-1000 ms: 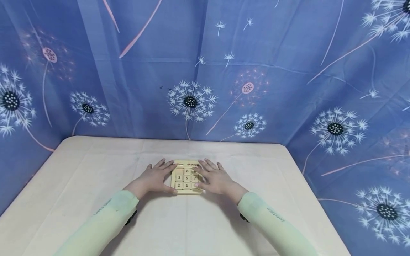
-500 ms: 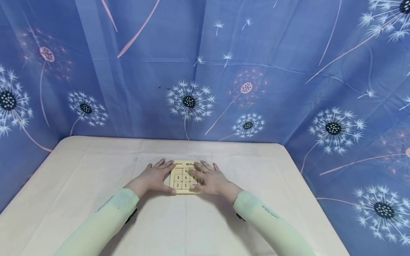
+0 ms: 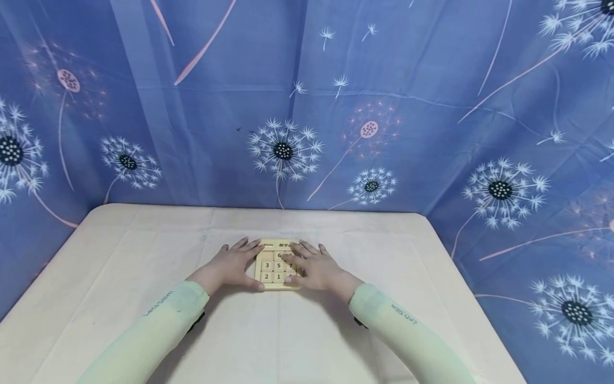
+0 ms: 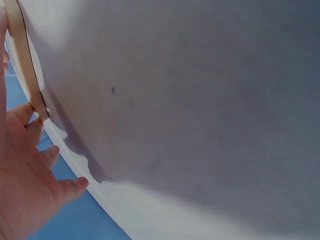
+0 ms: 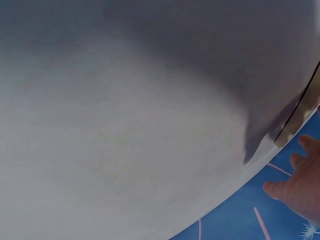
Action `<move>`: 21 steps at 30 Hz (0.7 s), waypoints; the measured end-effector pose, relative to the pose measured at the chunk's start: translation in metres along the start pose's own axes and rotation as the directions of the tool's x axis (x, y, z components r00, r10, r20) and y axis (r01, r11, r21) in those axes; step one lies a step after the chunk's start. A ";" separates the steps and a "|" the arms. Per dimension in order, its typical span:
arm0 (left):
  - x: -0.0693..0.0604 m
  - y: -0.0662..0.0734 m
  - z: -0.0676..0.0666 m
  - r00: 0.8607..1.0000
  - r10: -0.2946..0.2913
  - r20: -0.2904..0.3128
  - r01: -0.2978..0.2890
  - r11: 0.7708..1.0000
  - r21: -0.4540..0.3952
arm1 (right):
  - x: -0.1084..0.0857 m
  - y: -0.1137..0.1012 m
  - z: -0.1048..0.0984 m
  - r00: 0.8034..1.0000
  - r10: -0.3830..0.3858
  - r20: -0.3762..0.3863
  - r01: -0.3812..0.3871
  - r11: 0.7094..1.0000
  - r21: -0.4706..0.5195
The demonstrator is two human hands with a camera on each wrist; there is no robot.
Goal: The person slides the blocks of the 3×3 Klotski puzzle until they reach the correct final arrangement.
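Observation:
A pale yellow number slide puzzle (image 3: 279, 265) lies flat on the table. Its visible tiles include 6, 3, 5, 7, 2 and 1, and a bare slot shows at the upper left. My left hand (image 3: 232, 268) spreads along the left side, thumb on the near corner and fingertips at the far corner. In the left wrist view, its fingers (image 4: 34, 127) touch the board's edge (image 4: 27, 60). My right hand (image 3: 320, 268) lies over the right side, index finger and thumb extended onto the right-hand tiles, partly covering them. Part of this hand (image 5: 302, 187) shows in the right wrist view beside the board's edge (image 5: 297, 117).
The puzzle rests on a cream cloth-covered table (image 3: 288, 341) with rounded far corners. A blue dandelion-patterned curtain (image 3: 216, 133) stands behind the table and along both sides.
My right hand has shifted slightly left over the tiles, covering more of the right column. My left hand keeps its place on the board. No tile has visibly changed position.

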State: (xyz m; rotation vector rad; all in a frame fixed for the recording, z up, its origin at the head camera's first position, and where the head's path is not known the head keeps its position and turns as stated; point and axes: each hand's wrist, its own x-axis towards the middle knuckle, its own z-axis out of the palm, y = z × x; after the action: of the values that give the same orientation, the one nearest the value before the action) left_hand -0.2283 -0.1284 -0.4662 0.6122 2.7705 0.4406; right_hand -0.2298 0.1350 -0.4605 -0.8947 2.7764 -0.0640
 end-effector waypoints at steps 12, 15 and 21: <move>0.000 0.002 -0.001 1.000 0.003 0.005 -0.003 1.000 0.008 | 0.002 0.000 0.002 1.000 0.008 0.013 -0.009 1.000 0.014; 0.000 0.002 -0.001 1.000 0.004 0.008 -0.004 1.000 0.015 | 0.002 0.000 0.003 1.000 0.002 0.011 -0.002 1.000 0.009; -0.001 0.002 -0.002 1.000 0.004 0.000 -0.004 1.000 0.012 | 0.002 0.000 0.001 1.000 -0.006 0.000 0.006 1.000 0.019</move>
State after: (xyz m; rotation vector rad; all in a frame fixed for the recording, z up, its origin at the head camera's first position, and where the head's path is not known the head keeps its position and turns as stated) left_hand -0.2271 -0.1274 -0.4633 0.6206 2.7745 0.4248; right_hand -0.2312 0.1339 -0.4617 -0.8988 2.7683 -0.0914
